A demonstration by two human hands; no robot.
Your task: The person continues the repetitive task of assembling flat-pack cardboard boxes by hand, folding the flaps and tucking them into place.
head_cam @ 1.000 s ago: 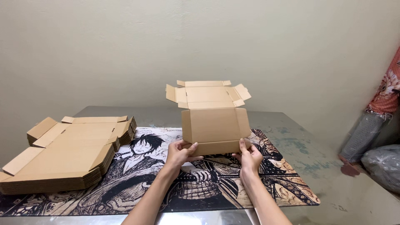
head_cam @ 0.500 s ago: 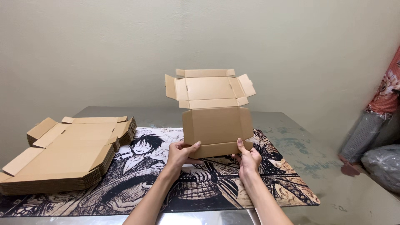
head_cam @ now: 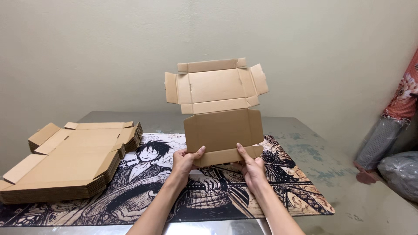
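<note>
Two hands up on one die-cut cardboard mailer box blank [head_cam: 220,111], held upright above the middle of the table. Many more flat blanks at far left, piled in a neat stack [head_cam: 72,159], lying on the left end of the printed desk mat [head_cam: 143,191], unmoved since the earlier frames. Black-and-white comic figures across that mat, brown tones toward its right end, spread over a grey metal table [head_cam: 318,143].

Left hand [head_cam: 185,160] at the lower left corner of the held blank, thumb laid across the front of the bottom flap, remaining fingers hidden behind the cardboard, closed in a grip on the edge. Right hand [head_cam: 251,167] at the lower right, thumb pressed up along the front face, other fingers tucked behind, likewise gripping the bottom flap. Same hold on both sides as half a second back.

Changed against the earlier frames: upper panel no longer folded forward toward the camera but swung up and nearly flat, showing its full inner face, with small side tabs and the top strip spread outward. Whole blank a touch higher against the pale wall [head_cam: 109,52] than before, bottom edge clear of the mat.

Further right, part of another person [head_cam: 402,100] in a red patterned top at the frame edge, and a grey plastic bag [head_cam: 400,172] on the floor, both as before.
</note>
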